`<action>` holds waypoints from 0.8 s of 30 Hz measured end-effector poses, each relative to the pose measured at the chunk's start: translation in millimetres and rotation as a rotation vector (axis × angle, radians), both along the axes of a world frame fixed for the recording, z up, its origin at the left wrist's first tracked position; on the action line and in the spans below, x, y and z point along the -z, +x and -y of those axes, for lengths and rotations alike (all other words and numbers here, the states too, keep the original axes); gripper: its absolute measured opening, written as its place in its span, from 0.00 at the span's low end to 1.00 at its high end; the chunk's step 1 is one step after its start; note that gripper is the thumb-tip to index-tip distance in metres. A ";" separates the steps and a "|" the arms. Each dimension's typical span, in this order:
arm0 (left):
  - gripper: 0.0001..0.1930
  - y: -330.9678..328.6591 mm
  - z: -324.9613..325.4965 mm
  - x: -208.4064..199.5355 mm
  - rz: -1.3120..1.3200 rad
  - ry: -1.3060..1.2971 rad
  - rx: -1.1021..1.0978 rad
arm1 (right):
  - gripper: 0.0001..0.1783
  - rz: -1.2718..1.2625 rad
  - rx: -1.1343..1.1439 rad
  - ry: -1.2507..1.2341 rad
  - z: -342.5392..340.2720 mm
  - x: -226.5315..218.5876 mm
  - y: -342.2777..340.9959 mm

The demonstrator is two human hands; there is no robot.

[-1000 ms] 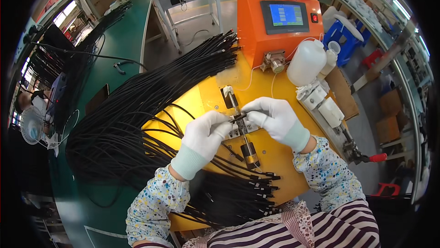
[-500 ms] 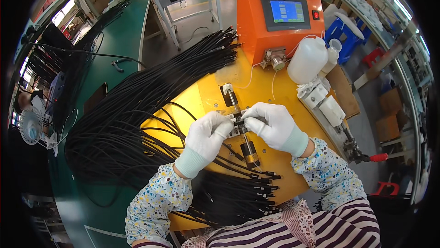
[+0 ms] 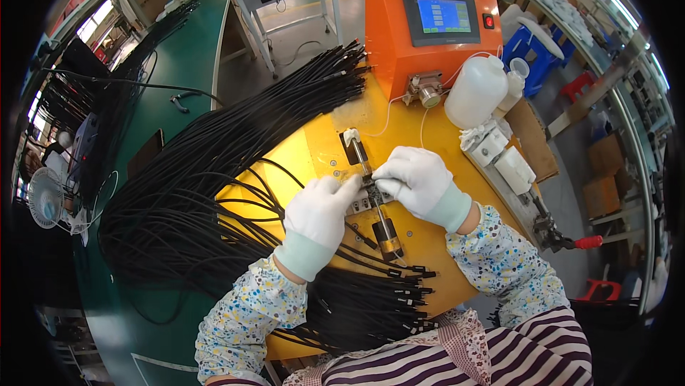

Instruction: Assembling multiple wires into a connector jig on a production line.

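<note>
Both hands wear white gloves and meet over a small metal fixture [image 3: 362,204] on a yellow work plate [image 3: 435,215]. My left hand [image 3: 314,211] has its fingers pinched at the fixture's left side. From the right, my right hand [image 3: 414,180] closes its fingertips at the same spot. Whatever small part lies between the fingertips is hidden. Two slim cylinders stand in line with the fixture, the far cylinder [image 3: 354,146] beyond my hands and the near cylinder [image 3: 387,236] towards me. Black cables [image 3: 257,193] run up close to my left hand.
A large bundle of black cables [image 3: 164,193] spreads over the green table [image 3: 178,65]. Behind the plate stands an orange machine [image 3: 389,43] with a screen. Right of it are a white plastic bottle [image 3: 477,93] and a clamp with a red handle [image 3: 586,242].
My left hand has rolled, its fingers now reaching further over the fixture. My right hand has shifted slightly left and up. The whole view has moved a little.
</note>
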State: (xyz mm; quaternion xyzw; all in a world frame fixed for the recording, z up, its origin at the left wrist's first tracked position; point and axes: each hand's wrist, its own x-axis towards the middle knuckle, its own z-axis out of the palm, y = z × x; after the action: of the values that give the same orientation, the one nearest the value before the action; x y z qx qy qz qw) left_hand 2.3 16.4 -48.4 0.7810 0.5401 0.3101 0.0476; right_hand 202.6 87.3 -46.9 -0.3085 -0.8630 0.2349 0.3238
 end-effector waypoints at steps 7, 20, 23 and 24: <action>0.21 -3.9 9.6 2.9 -0.449 0.125 0.027 | 0.07 0.032 0.020 -0.026 -25.3 -19.3 -11.2; 0.21 -19.4 15.7 -1.9 -0.412 0.119 0.049 | 0.13 0.863 0.105 0.274 -135.1 -42.3 -158.8; 0.21 -25.6 16.9 -2.3 -0.404 0.114 0.056 | 0.10 1.062 0.100 0.350 -134.3 -47.1 -167.4; 0.21 -27.9 17.6 -1.8 -0.391 0.119 0.051 | 0.08 0.990 0.076 0.462 -132.2 -47.6 -165.3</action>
State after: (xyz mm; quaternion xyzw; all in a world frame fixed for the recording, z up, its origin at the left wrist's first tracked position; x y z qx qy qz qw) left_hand -25.6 -1.1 -46.6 0.8412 0.4997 0.1827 -0.0964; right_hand 37.3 219.4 0.8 -0.3340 -0.9297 -0.1459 -0.0536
